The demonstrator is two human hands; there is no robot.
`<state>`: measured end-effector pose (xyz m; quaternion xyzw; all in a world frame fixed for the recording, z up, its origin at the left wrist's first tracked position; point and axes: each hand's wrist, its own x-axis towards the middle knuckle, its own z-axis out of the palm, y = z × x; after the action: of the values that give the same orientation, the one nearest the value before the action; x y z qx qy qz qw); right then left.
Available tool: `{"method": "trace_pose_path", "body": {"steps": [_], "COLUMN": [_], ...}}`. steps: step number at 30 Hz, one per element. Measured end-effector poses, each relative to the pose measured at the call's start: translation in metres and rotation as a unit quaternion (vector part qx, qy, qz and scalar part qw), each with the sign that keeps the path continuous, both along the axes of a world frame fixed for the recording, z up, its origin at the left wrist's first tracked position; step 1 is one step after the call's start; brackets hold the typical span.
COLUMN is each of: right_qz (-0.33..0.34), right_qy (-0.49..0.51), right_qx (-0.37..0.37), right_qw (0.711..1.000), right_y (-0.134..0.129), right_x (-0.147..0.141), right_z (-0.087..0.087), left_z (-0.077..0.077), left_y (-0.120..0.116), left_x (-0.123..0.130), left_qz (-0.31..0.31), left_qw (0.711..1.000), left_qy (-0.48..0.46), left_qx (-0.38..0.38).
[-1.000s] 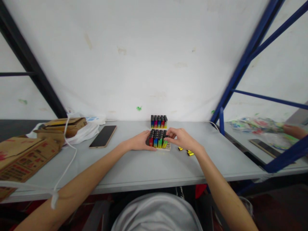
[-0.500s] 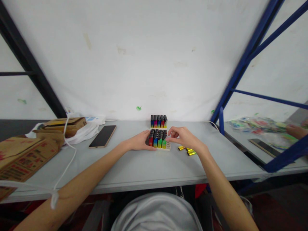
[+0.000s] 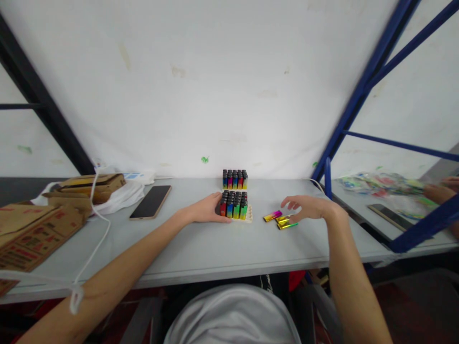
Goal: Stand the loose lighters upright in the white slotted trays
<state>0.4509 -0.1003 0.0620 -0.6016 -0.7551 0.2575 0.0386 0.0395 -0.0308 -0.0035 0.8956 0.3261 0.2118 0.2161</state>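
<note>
My left hand (image 3: 207,209) grips the left side of a pale lighter tray (image 3: 250,215), thumb in front and fingers towards the back. Rows of upright lighters (image 3: 233,208) with black tops and red, blue and green bodies fill its left part. Holes show along its right edge. My right hand (image 3: 304,209) is open, fingers curved and apart, above several loose, shiny lighter-sized pieces (image 3: 272,216) in gold, purple and green. Whether its fingertips touch them I cannot tell. Behind the tray stands a second block of lighters (image 3: 235,179).
A phone (image 3: 151,202) lies on the left of the grey table (image 3: 201,248). Further left are cardboard boxes (image 3: 39,231), white plastic and a hanging white cord. A blue metal frame (image 3: 340,129) borders the right side; beyond it are another phone, plastic packets and another person's hand (image 3: 439,193).
My right hand has moved right, from the tray's right edge to the loose shiny pieces. My left hand stays at the tray. The view has shifted slightly.
</note>
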Motion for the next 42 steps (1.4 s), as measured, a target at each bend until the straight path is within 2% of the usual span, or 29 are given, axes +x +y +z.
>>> {"method": "trace_pose_path", "body": {"steps": [2, 5, 8, 11, 16, 23, 29, 33, 37, 40, 42], "right_qz": [0.0, 0.012, 0.046, 0.074, 0.019, 0.031, 0.027, 0.033, 0.035, -0.006, -0.042], "right_qy": [-0.007, -0.007, 0.013, 0.04, 0.069, 0.0, 0.007, 0.096, 0.23, 0.332, 0.403], "right_qx": [-0.032, -0.028, -0.009, -0.03, -0.081, 0.029, 0.083, 0.14, 0.175, 0.174, 0.181], "right_qw": [0.999, 1.0, 0.999, 0.996, 0.994, 0.999, 0.996, 0.985, 0.957, 0.927, 0.896], "right_y": [0.006, 0.014, 0.019, 0.02, 0.021, 0.027, 0.028, 0.027, 0.029, 0.031, 0.029], "right_x": [0.002, -0.001, -0.007, -0.013, -0.018, -0.01, -0.015, -0.021, -0.028, -0.032, -0.034], "right_z": [-0.008, -0.016, -0.019, -0.02, -0.022, -0.024, -0.019, -0.015, -0.016, -0.019, -0.019], "left_z": [0.0, 0.0, 0.0, 0.0, 0.002, 0.001, 0.0, 0.001, -0.001, -0.001, -0.001], "left_y": [0.0, 0.0, 0.0, 0.0, -0.002, -0.001, 0.0, 0.0, 0.001, 0.001, 0.001], "left_x": [0.0, 0.0, 0.001, 0.001, 0.001, 0.001, 0.0, 0.001, 0.001, 0.001, 0.001], "left_qz": [-0.001, -0.005, -0.008, -0.004, -0.001, -0.006, -0.004, -0.004, -0.002, -0.004, -0.009], "left_qw": [1.0, 1.0, 1.0, 1.0, 1.0, 1.0, 1.0, 1.0, 1.0, 1.0, 1.0], "left_qy": [-0.002, -0.008, -0.006, 0.002, 0.003, -0.004, -0.011, -0.001, -0.008, -0.012, -0.012], "left_qx": [0.003, 0.006, 0.008, 0.007, 0.003, -0.003, 0.0, -0.002, -0.004, 0.0, 0.003]}}
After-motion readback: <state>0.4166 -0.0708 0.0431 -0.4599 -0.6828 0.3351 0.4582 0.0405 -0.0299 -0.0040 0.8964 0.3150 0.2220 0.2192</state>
